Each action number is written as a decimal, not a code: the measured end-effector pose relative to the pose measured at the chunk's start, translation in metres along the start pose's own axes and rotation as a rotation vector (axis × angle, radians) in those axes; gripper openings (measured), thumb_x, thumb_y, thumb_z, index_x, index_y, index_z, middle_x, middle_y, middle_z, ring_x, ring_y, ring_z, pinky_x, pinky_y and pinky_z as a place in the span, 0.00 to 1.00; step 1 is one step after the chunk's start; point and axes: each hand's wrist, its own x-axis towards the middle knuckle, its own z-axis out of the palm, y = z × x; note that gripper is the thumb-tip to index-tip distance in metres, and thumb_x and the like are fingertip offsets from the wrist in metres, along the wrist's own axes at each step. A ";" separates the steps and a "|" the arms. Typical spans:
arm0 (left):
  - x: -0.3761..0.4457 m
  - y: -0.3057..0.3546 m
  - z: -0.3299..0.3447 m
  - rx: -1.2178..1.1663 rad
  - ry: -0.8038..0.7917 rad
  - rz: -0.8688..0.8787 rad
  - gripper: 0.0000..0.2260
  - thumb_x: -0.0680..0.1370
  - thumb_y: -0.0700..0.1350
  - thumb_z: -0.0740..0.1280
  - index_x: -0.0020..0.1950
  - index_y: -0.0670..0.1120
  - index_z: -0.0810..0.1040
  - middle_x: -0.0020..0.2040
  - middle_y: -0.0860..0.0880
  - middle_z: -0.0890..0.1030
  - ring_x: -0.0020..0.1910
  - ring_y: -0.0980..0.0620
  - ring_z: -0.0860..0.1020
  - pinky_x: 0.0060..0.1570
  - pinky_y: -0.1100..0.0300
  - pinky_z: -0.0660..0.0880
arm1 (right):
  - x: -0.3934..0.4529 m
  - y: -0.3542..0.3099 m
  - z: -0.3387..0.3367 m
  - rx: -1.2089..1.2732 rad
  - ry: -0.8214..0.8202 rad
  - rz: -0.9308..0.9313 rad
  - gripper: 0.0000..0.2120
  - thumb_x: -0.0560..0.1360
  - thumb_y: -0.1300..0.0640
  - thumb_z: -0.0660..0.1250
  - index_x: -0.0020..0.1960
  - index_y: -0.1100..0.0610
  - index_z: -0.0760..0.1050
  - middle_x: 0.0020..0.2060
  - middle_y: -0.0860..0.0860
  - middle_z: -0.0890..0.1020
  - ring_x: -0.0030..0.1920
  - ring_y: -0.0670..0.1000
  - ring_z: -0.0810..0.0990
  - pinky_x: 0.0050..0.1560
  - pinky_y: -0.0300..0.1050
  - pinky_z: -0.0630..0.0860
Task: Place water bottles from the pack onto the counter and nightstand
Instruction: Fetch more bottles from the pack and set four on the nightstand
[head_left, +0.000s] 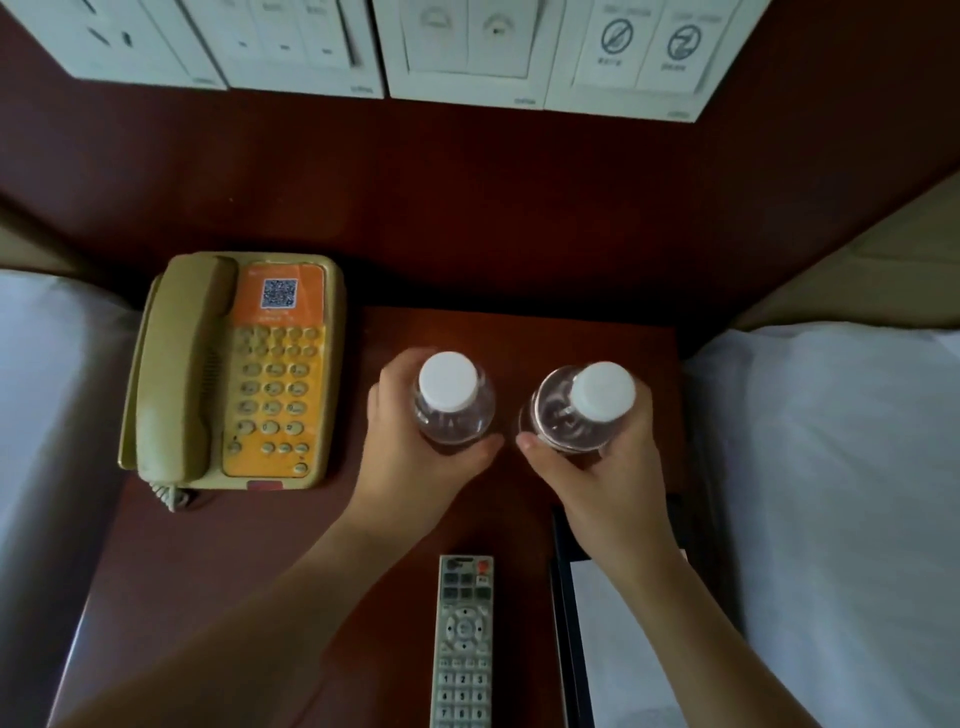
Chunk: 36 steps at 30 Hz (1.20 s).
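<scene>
Fingers of the left hand (410, 457) and right hand (597, 467) are curling around two clear plastic white-capped bottles (454, 410) (576, 410), mid-frame on the dark wooden nightstand (208, 561). Full, they probably are handling heavy and slippery; gripping the body seems steadiest.

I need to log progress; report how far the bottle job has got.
Done: nothing released yet. In hand: the left hand grips one bottle, the right hand another, both upright over the nightstand beside the phone. Left: letting go. The counter and pack are out of view.
</scene>
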 end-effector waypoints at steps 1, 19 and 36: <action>-0.005 -0.002 0.003 0.063 0.045 -0.066 0.36 0.60 0.57 0.80 0.62 0.64 0.64 0.61 0.53 0.75 0.63 0.51 0.75 0.59 0.57 0.76 | -0.001 0.006 -0.001 -0.019 -0.038 0.034 0.33 0.66 0.46 0.78 0.66 0.39 0.68 0.56 0.37 0.80 0.59 0.39 0.79 0.57 0.33 0.76; 0.100 0.001 -0.009 0.207 -0.296 -0.090 0.27 0.64 0.45 0.82 0.62 0.52 0.79 0.52 0.58 0.85 0.56 0.57 0.81 0.59 0.55 0.77 | 0.095 0.035 -0.007 -0.156 -0.279 0.069 0.25 0.68 0.58 0.79 0.63 0.52 0.77 0.51 0.38 0.84 0.53 0.34 0.81 0.51 0.28 0.75; 0.132 0.006 -0.014 0.193 -0.548 -0.116 0.21 0.62 0.40 0.78 0.53 0.50 0.80 0.45 0.56 0.86 0.49 0.58 0.84 0.55 0.54 0.80 | 0.113 0.039 0.012 -0.158 -0.259 0.072 0.34 0.66 0.50 0.80 0.68 0.42 0.70 0.48 0.24 0.79 0.52 0.26 0.76 0.50 0.28 0.69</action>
